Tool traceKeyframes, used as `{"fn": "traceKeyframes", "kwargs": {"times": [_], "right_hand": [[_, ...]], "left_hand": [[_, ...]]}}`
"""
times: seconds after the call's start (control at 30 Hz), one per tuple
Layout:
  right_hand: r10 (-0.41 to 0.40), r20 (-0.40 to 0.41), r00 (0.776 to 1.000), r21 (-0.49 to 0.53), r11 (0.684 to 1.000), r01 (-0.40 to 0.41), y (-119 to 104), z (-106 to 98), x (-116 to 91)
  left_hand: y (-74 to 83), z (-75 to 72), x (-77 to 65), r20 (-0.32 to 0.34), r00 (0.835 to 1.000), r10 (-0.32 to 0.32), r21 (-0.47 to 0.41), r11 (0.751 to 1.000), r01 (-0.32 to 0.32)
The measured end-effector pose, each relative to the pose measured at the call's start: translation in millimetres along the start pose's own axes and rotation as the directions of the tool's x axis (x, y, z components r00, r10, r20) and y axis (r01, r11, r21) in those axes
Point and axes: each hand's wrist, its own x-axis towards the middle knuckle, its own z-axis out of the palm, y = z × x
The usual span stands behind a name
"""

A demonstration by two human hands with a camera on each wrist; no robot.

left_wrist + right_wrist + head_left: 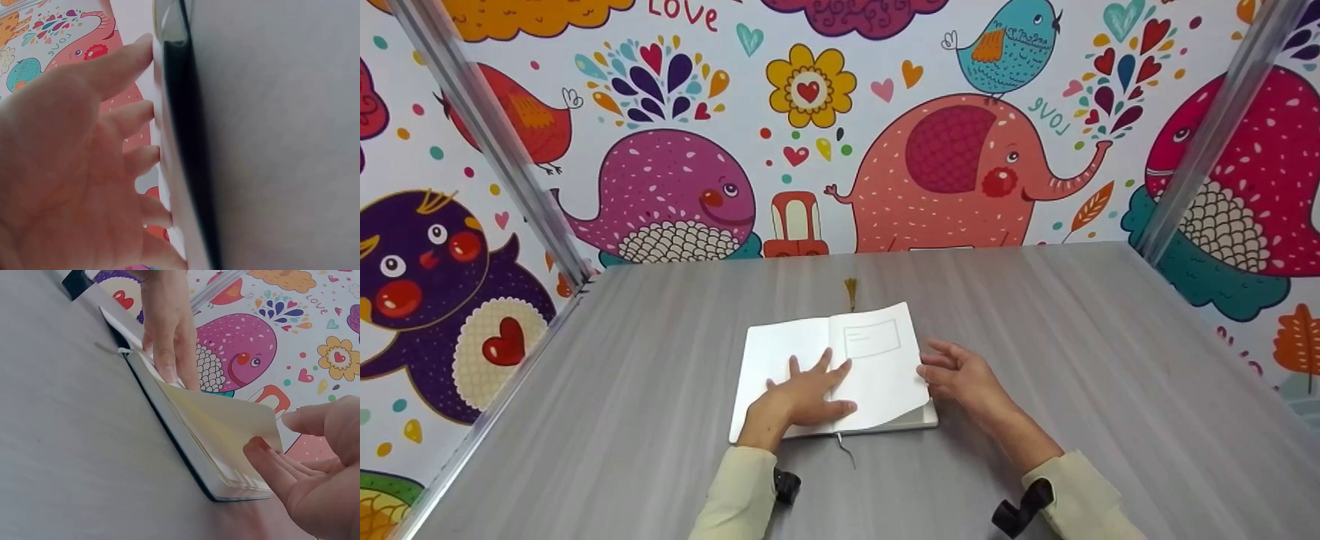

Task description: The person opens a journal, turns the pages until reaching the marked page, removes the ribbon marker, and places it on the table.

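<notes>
A: Two cream sleeves [739,495] are showing nearest, at seven and five o'clock.

B: What are they flanking?

A: A notebook [784,345], lying open at the centre of the clock on the grey table [622,390]. Its spread is running widest from nine to three, its fold [830,331] from twelve to six. A gold tassel [851,292] is poking out at twelve, a thin ribbon [846,448] at six.

B: And the hands: are they gripping?

A: The left hand [810,396] isn't clasping anything; it is resting on the spread, fingers splayed, fingertips close to the fold. The right hand [967,379] is waiting at three o'clock with loosely bent fingers, its thumb standing apart from them. Fingertips are touching the edge of the top right leaf [885,382]; how firmly, nobody is able to tell.

B: So which relation is counting most?

A: Probably that free edge. From the right hand, the leaf is lying toward nine o'clock, its long edge running roughly twelve to six, across the fingers. The right hand is sitting nearer to it, and the four o'clock corner is curling upward, leaving a gap beneath.
</notes>
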Motion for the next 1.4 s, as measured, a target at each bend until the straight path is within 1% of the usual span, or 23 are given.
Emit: {"fn": "traceKeyframes", "kwargs": {"times": [0.13,0.27,0.43,0.63,0.77,1.1,1.4], "right_hand": [[0.060,0.017,0.998,0.038,0.997,-0.060,1.0,-1.4,-0.3],[0.087,0.053,0.995,0.071,0.993,-0.090,1.0,-4.0,-1.4],[0.089,0.099,0.991,0.089,0.991,-0.098,1.7,-6.0,-1.5],[0.090,0.158,0.983,0.134,0.985,-0.111,3.5,-9.7,-1.1],[0.087,0.171,0.982,0.143,0.983,-0.112,4.5,-10.6,-1.3],[0.051,0.185,0.981,0.105,0.992,-0.071,5.2,-8.4,-1.8],[0.031,0.166,0.986,0.080,0.996,-0.045,-1.0,-5.8,-4.1]], "left_hand": [[-0.3,0.5,-0.3,0.000,1.000,0.001,0.002,1.000,-0.001],[-1.0,1.5,0.6,-0.008,1.000,0.005,0.008,1.000,-0.005],[-0.9,1.3,1.3,-0.012,1.000,0.007,0.007,1.000,-0.007],[-0.6,1.5,0.8,-0.022,1.000,0.000,-0.005,1.000,0.000],[-0.7,1.5,0.9,-0.024,1.000,0.001,-0.007,1.000,-0.001],[-3.9,0.2,2.7,-0.012,1.000,0.011,-0.015,1.000,-0.012],[-3.5,-3.4,2.7,-0.003,1.000,0.003,-0.025,1.000,-0.003]]}}
